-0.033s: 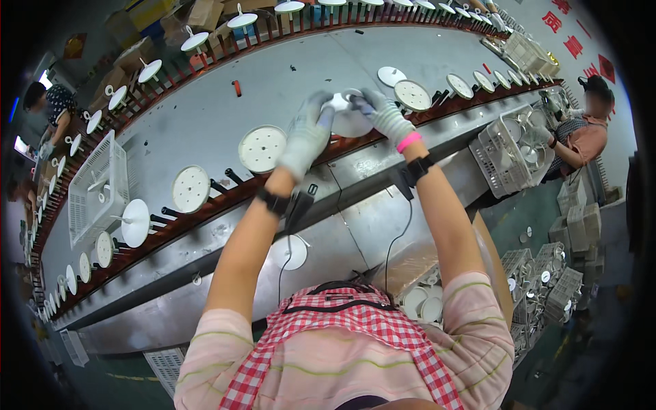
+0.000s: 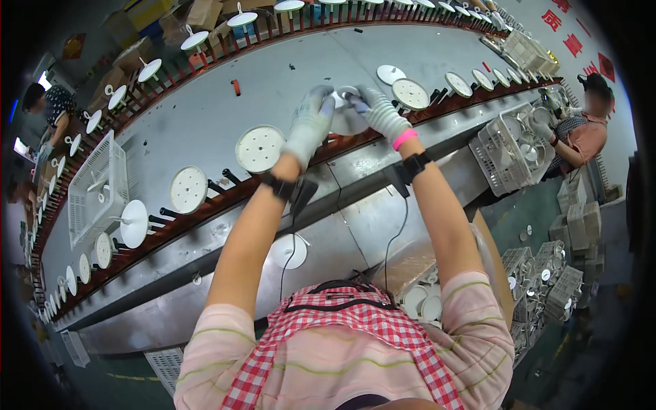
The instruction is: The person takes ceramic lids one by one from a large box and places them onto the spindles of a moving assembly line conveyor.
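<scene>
My gloved left hand (image 2: 311, 126) and gloved right hand (image 2: 379, 113) come together over the rail at the work surface's near side. Between them is a white disc (image 2: 348, 123) with a small ring-like part on top. The fingers of both hands close in on that upper part from either side, and they partly cover it. A flat white disc with small holes (image 2: 260, 148) rests on the rail left of my left hand. Another holed disc (image 2: 411, 94) stands just right of my right hand, with a plain white disc (image 2: 391, 74) behind it.
Dark pegs line the curved rail, many carrying white discs. A white plastic crate (image 2: 99, 188) stands on the left of the grey surface (image 2: 205, 123). Another crate (image 2: 512, 150) of parts is beside a co-worker (image 2: 581, 130) at right. A loose disc (image 2: 288, 251) lies on the metal ledge.
The discs along the near rail have shifted slightly to the left. My right hand and forearm have moved a little left too, while both hands stay at the same disc.
</scene>
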`<action>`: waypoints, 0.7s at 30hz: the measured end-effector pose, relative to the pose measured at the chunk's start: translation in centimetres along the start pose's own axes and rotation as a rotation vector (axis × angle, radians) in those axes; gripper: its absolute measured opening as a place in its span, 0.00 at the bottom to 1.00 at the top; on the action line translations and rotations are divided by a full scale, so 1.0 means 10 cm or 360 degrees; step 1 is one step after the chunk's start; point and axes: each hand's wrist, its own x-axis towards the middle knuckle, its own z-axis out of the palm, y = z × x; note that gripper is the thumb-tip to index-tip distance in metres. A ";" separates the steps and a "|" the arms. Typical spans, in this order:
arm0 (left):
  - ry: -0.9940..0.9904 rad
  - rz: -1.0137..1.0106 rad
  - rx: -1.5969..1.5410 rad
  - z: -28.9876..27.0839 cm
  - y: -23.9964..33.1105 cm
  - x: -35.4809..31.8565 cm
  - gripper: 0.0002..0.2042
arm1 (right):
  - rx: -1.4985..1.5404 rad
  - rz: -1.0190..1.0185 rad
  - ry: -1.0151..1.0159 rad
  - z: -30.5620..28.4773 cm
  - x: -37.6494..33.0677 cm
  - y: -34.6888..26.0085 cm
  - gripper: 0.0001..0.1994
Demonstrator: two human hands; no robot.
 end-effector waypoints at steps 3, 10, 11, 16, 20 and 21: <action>-0.0127 -0.0249 0.0234 0.19 -0.43 0.48 0.20 | 0.0051 0.0274 0.0079 0.41 0.01 0.08 0.14; -0.0627 -0.0639 0.0888 0.07 -0.61 0.59 0.24 | 0.0052 0.0766 -0.0056 0.81 0.35 -0.31 0.18; -0.0643 -0.0669 0.0904 -0.05 -0.53 0.45 0.24 | 0.0079 0.0777 -0.0081 0.79 0.38 -0.42 0.18; 0.0019 -0.0845 0.0551 -0.29 -0.46 0.07 0.21 | -0.0035 0.0793 -0.0259 0.75 0.42 -0.69 0.25; 0.0122 -0.0564 0.0757 -0.21 -0.34 -0.17 0.16 | -0.0168 0.0505 -0.0222 0.84 0.26 -0.55 0.23; 0.0059 -0.0319 0.1022 -0.25 -0.32 -0.18 0.15 | -0.0237 0.0410 -0.0121 0.83 0.21 -0.60 0.21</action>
